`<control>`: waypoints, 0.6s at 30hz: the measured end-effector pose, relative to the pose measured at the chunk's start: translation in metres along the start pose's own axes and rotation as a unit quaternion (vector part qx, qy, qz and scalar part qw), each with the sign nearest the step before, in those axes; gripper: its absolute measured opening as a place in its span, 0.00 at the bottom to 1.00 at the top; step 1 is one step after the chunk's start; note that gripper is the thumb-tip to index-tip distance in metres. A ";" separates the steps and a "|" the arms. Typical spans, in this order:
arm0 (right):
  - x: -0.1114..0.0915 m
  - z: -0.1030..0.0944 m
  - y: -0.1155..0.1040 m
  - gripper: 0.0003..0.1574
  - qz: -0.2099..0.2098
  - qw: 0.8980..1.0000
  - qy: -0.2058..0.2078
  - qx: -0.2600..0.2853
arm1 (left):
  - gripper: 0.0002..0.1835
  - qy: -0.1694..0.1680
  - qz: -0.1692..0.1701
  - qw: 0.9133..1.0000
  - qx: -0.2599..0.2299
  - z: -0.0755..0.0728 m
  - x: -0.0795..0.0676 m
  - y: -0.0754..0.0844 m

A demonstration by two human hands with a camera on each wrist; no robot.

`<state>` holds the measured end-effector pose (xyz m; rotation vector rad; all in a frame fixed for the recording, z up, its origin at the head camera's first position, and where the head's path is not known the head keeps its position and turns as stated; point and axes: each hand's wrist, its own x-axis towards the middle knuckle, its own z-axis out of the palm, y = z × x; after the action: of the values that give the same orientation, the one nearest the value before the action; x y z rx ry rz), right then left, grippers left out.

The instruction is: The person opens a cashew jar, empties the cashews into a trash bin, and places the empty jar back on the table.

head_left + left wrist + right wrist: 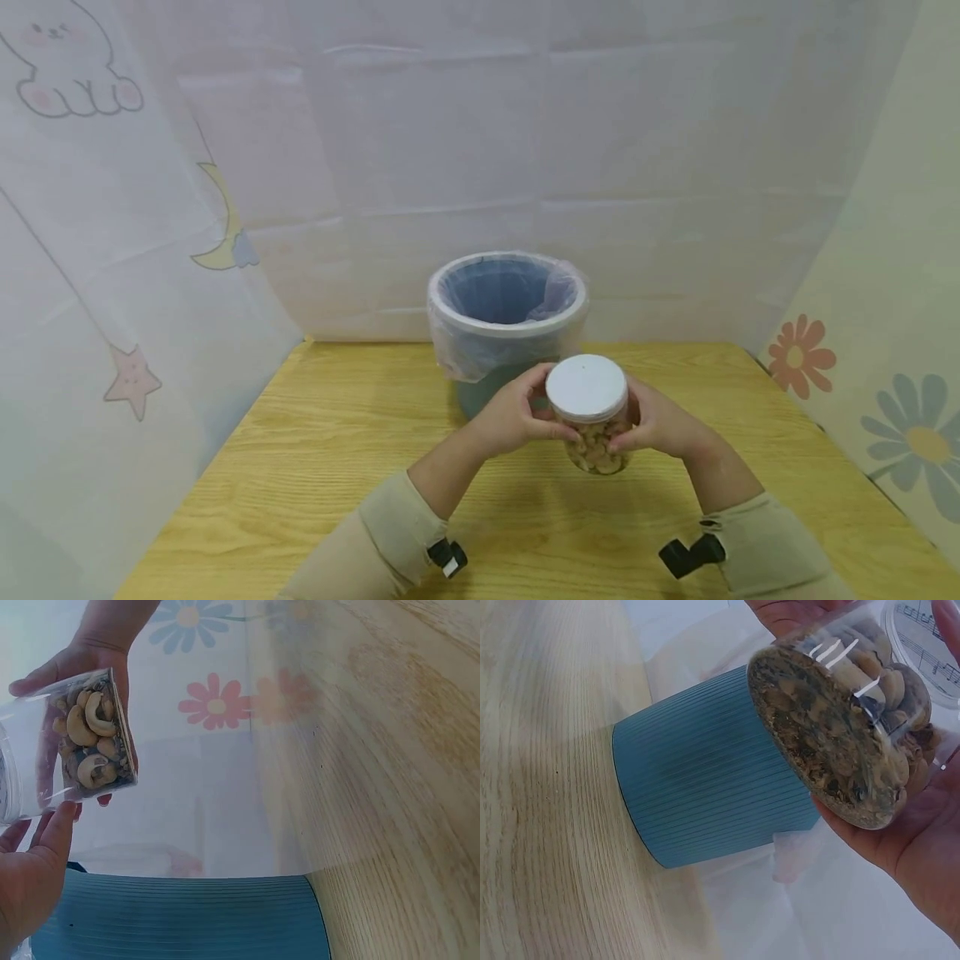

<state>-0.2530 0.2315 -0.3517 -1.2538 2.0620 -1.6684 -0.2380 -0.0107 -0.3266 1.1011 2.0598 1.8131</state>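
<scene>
Both hands hold a clear plastic jar (597, 446) of cashew nuts up over the table, in front of the bin. My left hand (517, 414) grips its left side, thumb across the front. From the right, my right hand (660, 421) grips it the same way. A white lid (587, 387) sits on top of the jar. Curved cashews (91, 724) fill its lower part in the left wrist view, with clear space above them. Brown crumbs cover the jar's bottom (817, 739) in the right wrist view.
A blue ribbed bin (705, 769) stands on the wooden table (337, 467) behind the jar. A clear plastic bag (465, 350) lines it, held under a white rim ring (510, 330). Printed cloth (600, 150) hangs at the back and sides.
</scene>
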 end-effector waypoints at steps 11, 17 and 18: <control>0.001 0.001 0.000 0.57 -0.003 0.996 0.015 -0.092 | 0.42 -0.011 0.012 1.000 0.002 -0.008 0.001 -0.028; 0.001 0.000 -0.002 0.60 0.000 0.991 0.029 -0.127 | 0.44 -0.013 0.011 1.000 0.015 -0.014 -0.002 -0.034; 0.001 0.000 -0.002 0.60 0.002 0.991 0.030 -0.129 | 0.44 -0.013 0.011 1.000 0.017 -0.015 -0.003 -0.034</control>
<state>-0.2531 0.2307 -0.3490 -1.2860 2.3755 -1.4916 -0.2584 -0.0235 -0.3546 1.1543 2.0805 1.7708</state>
